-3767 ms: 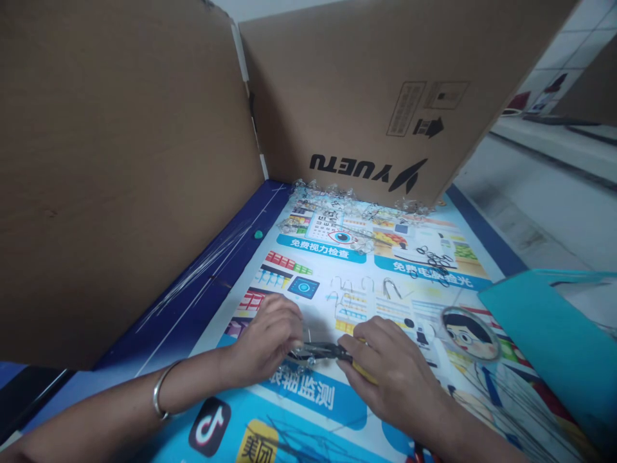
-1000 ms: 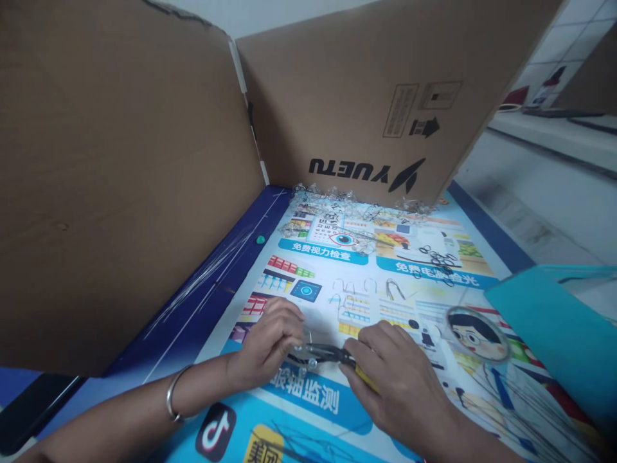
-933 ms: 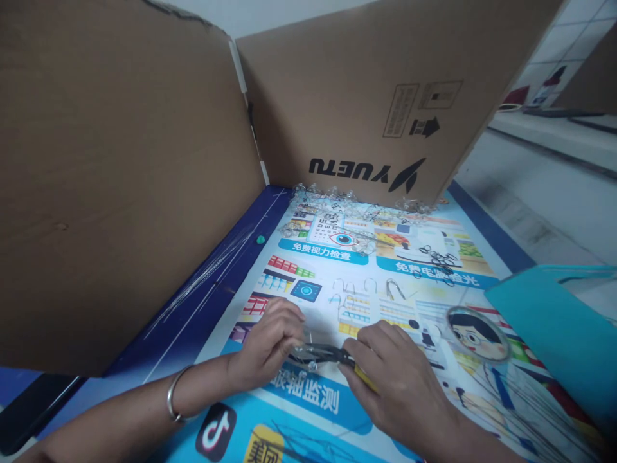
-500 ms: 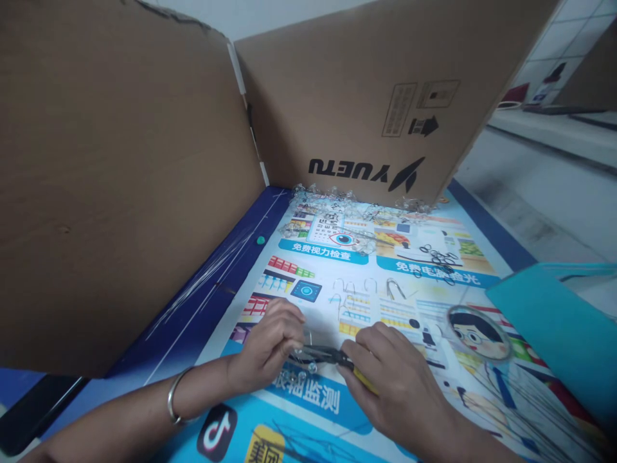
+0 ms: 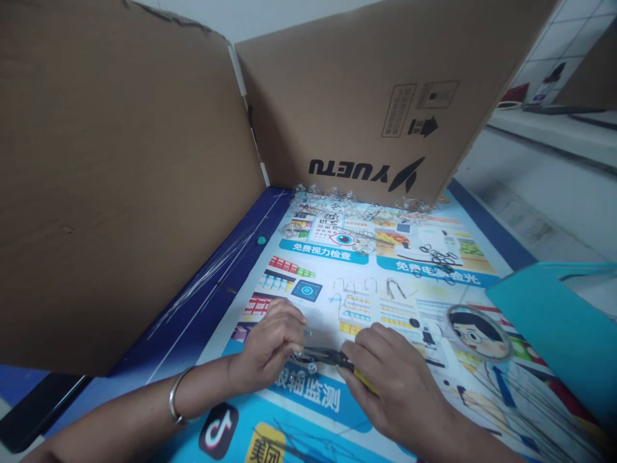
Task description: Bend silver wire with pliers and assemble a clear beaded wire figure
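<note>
My right hand (image 5: 385, 373) is wrapped round the yellow-and-black handles of a pair of pliers (image 5: 328, 355). The dark jaws point left and reach my left hand's fingertips. My left hand (image 5: 274, 341) is closed in a pinch on a thin wire with clear beads (image 5: 311, 368), which hang just below the jaws. Most of the wire is hidden by the fingers, and I cannot tell how firmly the jaws grip it. Beyond my hands, several bent wire hooks (image 5: 369, 285) lie on the printed sheet.
Cardboard panels (image 5: 337, 103) stand along the left and back. A heap of clear beaded pieces (image 5: 332, 199) lies at the back panel's foot, with dark rings (image 5: 438, 257) to the right. Straight wires (image 5: 202, 276) lie at left; more wires (image 5: 544, 411) at right, near a teal bag (image 5: 554, 334).
The plier jaws have shifted very slightly at my left fingertips, and the wire end above them shows shorter. Both hands stay almost in place.
</note>
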`<state>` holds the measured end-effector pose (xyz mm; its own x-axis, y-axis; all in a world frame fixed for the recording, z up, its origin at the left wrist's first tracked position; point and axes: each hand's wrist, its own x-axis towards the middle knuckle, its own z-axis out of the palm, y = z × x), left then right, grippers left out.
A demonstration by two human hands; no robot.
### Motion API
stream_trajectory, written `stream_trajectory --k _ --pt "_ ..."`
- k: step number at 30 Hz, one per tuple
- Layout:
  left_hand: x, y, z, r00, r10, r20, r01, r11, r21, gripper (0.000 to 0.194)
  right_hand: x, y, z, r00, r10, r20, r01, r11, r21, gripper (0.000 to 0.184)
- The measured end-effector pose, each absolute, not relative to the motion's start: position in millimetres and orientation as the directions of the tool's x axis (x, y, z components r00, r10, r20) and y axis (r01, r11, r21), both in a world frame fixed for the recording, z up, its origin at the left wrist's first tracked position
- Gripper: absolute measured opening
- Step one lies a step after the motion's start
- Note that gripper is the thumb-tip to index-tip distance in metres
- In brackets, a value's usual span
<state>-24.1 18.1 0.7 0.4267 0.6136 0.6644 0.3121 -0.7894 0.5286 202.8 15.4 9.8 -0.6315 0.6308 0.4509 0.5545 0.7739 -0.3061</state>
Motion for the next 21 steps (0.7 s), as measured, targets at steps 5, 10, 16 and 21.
stream_trajectory --k 5,10,16,21 --pt "-24.8 18.8 0.5 0.448 0.592 0.669 0.315 -0.805 0.502 0.019 203.1 15.3 10.9 -0.638 0.619 0.457 0.551 0.783 -0.290 0.016" --pt "-26.4 19.2 0.9 0.475 0.568 0.672 0.315 -0.823 0.473 0.024 204.1 14.7 11.0 -0.648 0.633 0.423 0.547 0.774 -0.320 0.015" --pt "-27.5 19.9 3.3 0.520 0.532 0.669 0.298 -0.847 0.441 0.023 206.2 15.2 9.4 -0.656 0.643 0.395 0.531 0.765 -0.364 0.014" --pt "-29.3 20.2 2.4 0.559 0.510 0.654 0.275 -0.858 0.434 0.019 206.9 16.1 13.3 -0.675 0.656 0.338 0.531 0.750 -0.395 0.014"
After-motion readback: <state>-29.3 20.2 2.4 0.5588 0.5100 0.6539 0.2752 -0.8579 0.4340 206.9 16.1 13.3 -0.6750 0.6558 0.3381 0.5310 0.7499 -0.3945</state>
